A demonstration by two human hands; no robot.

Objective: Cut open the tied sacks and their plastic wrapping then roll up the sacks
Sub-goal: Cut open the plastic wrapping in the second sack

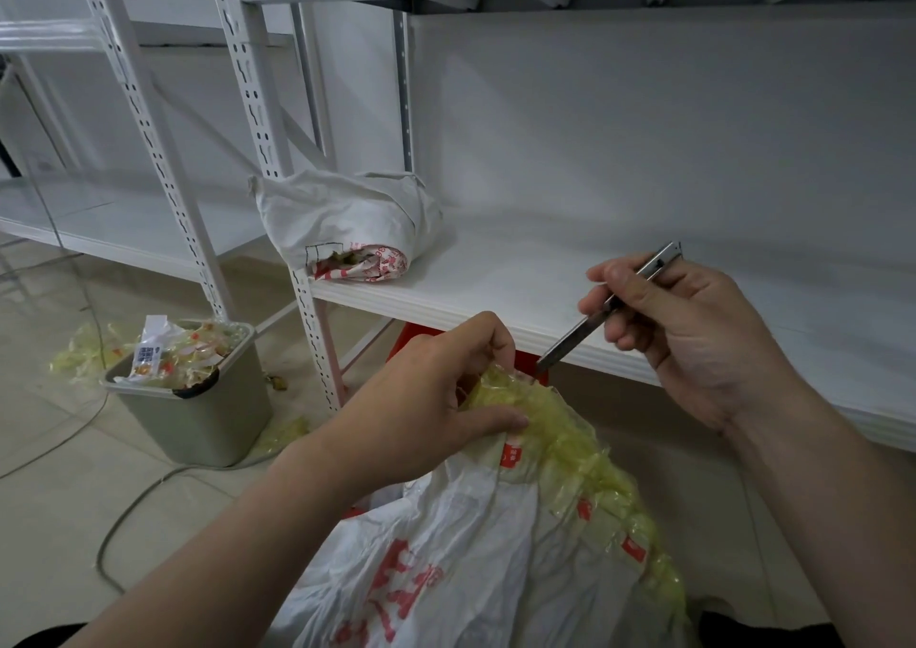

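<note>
Filling the far side of the room, the white metal rack (495, 270) is carrying one rolled sack (347, 216) on the left end of its lower shelf. Nearest, a white sack (446, 548) with red printing is lying crumpled across the person's lap, below the shelf edge. Over on the left floor a grey bin (198, 424) is overflowing with yellowish scraps. A band of yellowish plastic wrapping (560, 429) is clinging down the right side of the lap sack, bunching at its far end. The left hand (436, 389) is pinching that bunched end, fingers and thumb curling around it. The right hand (684, 335) is gripping a slim metal utility knife (570, 342), its tip pointing down-left, just beside the gathered plastic; whether it is touching I cannot tell. To my eye the wrapping is being cut and rolling is not yet begun. The next move is calling for a taut hold and a stroke running away from the left fingers.
</note>
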